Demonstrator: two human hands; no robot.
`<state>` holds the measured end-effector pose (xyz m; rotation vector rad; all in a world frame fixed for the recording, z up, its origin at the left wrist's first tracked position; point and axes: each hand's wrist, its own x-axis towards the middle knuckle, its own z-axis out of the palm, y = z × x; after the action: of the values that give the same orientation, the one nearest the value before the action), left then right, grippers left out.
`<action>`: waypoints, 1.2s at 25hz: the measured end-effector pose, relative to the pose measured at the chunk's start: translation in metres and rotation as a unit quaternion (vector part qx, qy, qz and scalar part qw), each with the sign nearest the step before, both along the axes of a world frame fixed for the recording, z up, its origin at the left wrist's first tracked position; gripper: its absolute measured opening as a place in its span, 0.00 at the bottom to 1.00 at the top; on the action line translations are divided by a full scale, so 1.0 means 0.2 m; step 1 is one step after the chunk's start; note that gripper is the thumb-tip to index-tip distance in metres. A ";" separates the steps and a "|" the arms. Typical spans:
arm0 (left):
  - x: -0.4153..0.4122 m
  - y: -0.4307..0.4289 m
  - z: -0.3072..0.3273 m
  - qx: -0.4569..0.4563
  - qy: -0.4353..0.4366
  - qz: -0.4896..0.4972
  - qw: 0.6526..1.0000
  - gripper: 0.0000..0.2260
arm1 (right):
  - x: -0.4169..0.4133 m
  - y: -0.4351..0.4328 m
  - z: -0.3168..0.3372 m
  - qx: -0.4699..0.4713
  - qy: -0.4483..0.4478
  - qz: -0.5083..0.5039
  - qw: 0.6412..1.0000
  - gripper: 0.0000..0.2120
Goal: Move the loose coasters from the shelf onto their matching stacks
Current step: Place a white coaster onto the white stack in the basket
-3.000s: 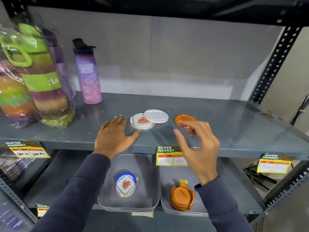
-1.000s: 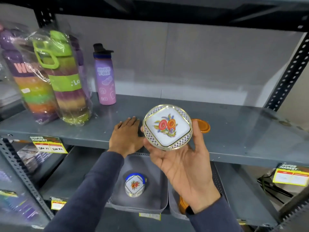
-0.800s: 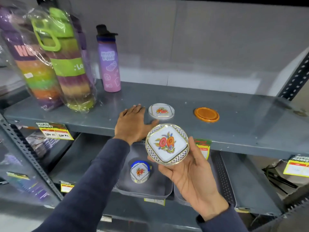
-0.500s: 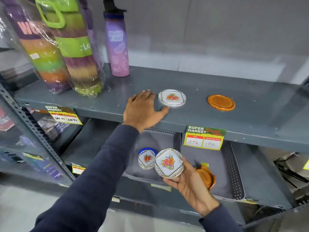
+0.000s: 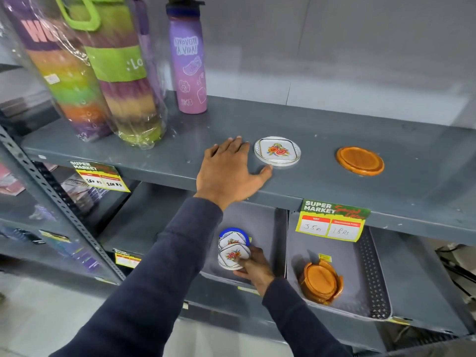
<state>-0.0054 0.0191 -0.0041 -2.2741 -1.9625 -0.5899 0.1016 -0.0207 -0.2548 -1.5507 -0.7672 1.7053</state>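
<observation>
While my right hand (image 5: 253,267) pinches the floral coaster (image 5: 233,256) just ahead of its stack (image 5: 233,239), I should centre it, lower flat, then release; my left hand (image 5: 228,171) lies spread.

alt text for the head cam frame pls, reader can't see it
Right hand holds a floral coaster at the floral stack in a lower grey tray. Left hand rests flat on the upper shelf beside a loose floral coaster and an orange coaster.
</observation>
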 end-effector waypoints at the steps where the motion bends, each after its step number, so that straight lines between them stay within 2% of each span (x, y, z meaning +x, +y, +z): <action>1: 0.00 0.00 0.00 0.001 -0.001 0.000 1.000 0.36 | -0.03 0.01 -0.02 0.001 -0.002 0.002 1.000 0.18; 4: 0.00 0.00 0.00 0.004 -0.006 0.000 1.000 0.36 | -0.08 0.04 -0.07 0.011 -0.018 -0.009 1.000 0.25; 6: 0.00 0.00 0.00 0.002 -0.009 -0.001 1.000 0.36 | -0.10 0.05 -0.07 0.043 -0.076 -0.003 0.996 0.29; 8: 0.00 0.00 0.00 0.002 -0.009 -0.004 1.000 0.36 | -0.11 0.07 -0.08 0.065 -0.135 0.014 0.989 0.38; 12: 0.00 -0.01 0.00 0.005 -0.010 -0.007 1.000 0.36 | -0.08 0.08 -0.02 0.053 -0.219 0.053 0.973 0.51; 14: 0.00 -0.01 0.00 0.004 -0.008 -0.007 1.000 0.36 | -0.07 0.11 0.00 0.054 -0.269 0.085 0.958 0.52; 17: 0.00 0.00 0.00 -0.001 -0.003 -0.008 1.000 0.37 | -0.07 0.14 0.00 0.083 -0.290 0.104 0.948 0.49; 19: 0.00 0.00 -0.01 0.000 -0.002 -0.008 1.000 0.37 | -0.06 0.15 -0.02 0.118 -0.323 0.121 0.931 0.51; 22: 0.00 0.00 -0.01 0.002 -0.003 -0.006 1.000 0.37 | -0.04 0.19 -0.02 0.154 -0.425 0.212 0.866 0.62; 24: 0.00 0.00 -0.01 0.001 -0.002 -0.007 1.000 0.38 | -0.03 0.23 -0.03 0.162 -0.458 0.272 0.831 0.67; 26: 0.00 0.00 0.00 0.001 -0.004 -0.007 1.000 0.37 | -0.03 0.26 -0.03 0.167 -0.462 0.306 0.816 0.66; 30: 0.00 0.00 0.00 -0.001 -0.004 -0.006 1.000 0.37 | -0.01 0.28 -0.05 0.175 -0.475 0.298 0.809 0.60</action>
<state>-0.0049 0.0185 -0.0040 -2.2894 -1.9554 -0.5982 0.0988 0.0360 -0.2644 -1.9722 -2.1260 0.9147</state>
